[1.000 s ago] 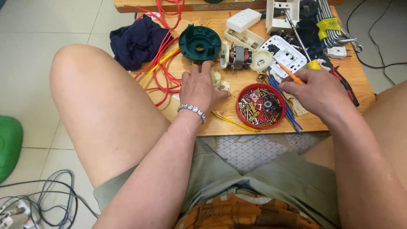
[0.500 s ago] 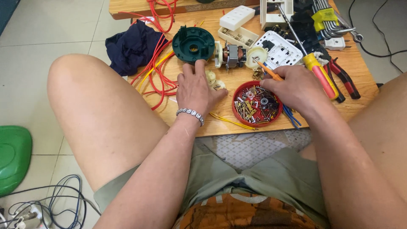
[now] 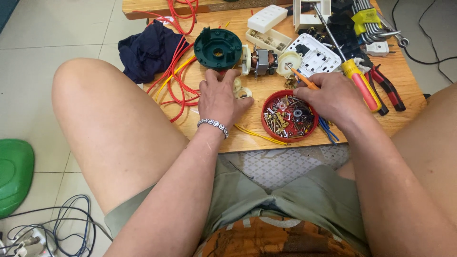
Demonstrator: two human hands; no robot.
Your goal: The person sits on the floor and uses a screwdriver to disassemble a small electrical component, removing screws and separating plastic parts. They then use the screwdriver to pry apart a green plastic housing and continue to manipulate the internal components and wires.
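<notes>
Head view, right hand point(image 3: 333, 97) shifted over red dish point(image 3: 290, 115)

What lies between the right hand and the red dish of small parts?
Nothing visible. The right hand, holding an orange-handled tool, rests at the rim of the red dish, fingers over its far edge; the screws and bits lie open beneath.

No pkgs, signs or screens; yellow label on hex-key set point(image 3: 365, 20), top right.
</notes>
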